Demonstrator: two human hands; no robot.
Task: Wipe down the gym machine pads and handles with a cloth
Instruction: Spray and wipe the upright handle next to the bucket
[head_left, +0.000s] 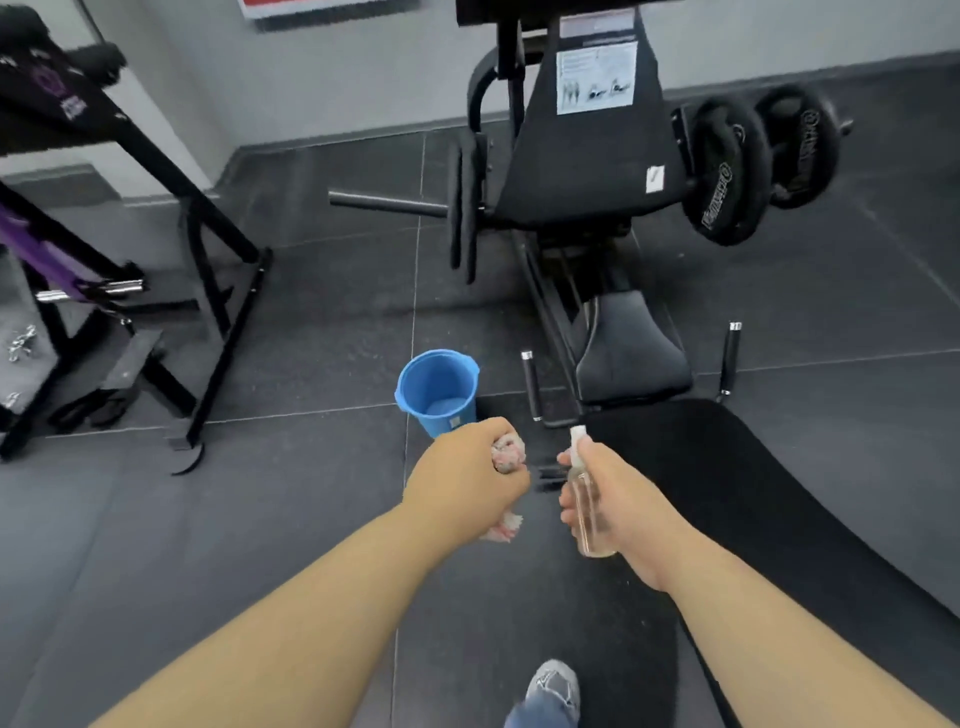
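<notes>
My left hand (465, 480) is closed around a crumpled pink and white cloth (508, 453), whose ends stick out above and below the fist. My right hand (615, 499) grips a clear spray bottle (587, 506) with a white nozzle, held upright next to the cloth. Ahead stands the black gym machine with a seat pad (631, 351), a long back pad (753, 499) at the lower right, and two short black handles (531, 384) (728, 358) on either side of the seat. Both hands hover above the floor, left of the back pad.
A blue bucket (439, 389) stands on the dark rubber floor just beyond my left hand. Weight plates (727, 171) hang on the machine's right, and a bare loading bar (387, 203) juts out left. Another black and purple frame (130, 291) fills the left side. My shoe (553, 686) shows below.
</notes>
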